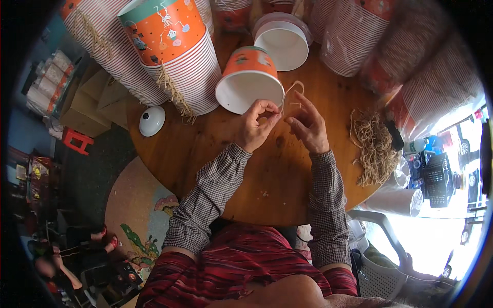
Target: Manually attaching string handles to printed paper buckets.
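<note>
An orange-and-green paper bucket lies on its side on the round wooden table, its white open mouth facing me. Beside the right edge of its rim, my left hand pinches a thin tan cord between thumb and fingers. The cord rises in a small loop toward my right hand. That hand is held just right of the loop, thumb and forefinger apart, with a bit of cord near the fingertips. A heap of similar tan cords lies on the table to the right.
Tall stacks of striped paper buckets stand at the back left, with tan cords hanging from one. A white bucket lies behind mine. Plastic-wrapped stacks crowd the back right. A white lid rests near the left edge. A chair stands at right.
</note>
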### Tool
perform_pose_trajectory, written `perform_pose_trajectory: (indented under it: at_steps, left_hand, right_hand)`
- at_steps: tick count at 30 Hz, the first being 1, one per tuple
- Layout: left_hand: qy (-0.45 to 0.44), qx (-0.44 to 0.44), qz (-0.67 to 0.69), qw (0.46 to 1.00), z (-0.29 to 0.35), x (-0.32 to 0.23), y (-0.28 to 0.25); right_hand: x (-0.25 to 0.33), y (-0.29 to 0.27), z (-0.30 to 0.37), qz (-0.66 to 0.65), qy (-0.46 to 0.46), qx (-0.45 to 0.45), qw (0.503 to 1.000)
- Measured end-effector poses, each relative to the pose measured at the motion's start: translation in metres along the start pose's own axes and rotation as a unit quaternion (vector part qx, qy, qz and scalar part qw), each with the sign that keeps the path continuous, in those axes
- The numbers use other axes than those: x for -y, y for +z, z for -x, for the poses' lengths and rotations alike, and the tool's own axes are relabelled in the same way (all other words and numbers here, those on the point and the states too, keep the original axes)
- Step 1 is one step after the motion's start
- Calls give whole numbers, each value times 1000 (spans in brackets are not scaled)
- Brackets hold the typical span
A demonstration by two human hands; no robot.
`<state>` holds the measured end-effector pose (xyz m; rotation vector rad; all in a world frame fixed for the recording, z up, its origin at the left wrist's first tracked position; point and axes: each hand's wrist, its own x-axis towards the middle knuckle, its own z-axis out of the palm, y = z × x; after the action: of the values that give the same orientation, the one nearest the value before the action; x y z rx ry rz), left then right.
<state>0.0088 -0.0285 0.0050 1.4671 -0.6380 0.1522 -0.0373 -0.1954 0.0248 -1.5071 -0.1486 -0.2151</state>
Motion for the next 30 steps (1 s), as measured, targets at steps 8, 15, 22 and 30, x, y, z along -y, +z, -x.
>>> perform_pose_trajectory:
  at_steps: [8, 15, 22, 30]
  left_hand:
    - [1, -28, 75, 997, -4, 5, 2]
    - [-6, -37, 20, 999, -6, 4, 3]
    - [-137, -66, 281, 948, -7, -19, 7]
    - [-267, 79, 580, 765, -2, 3, -7]
  right_hand:
    - [-19, 1, -1, 65, -7, -58, 996]
    - [-10, -3, -3, -5, -37, -63, 997]
    - [0, 6, 4, -47, 144, 83, 985]
    - [-1, -34, -1, -35, 59, -56, 996]
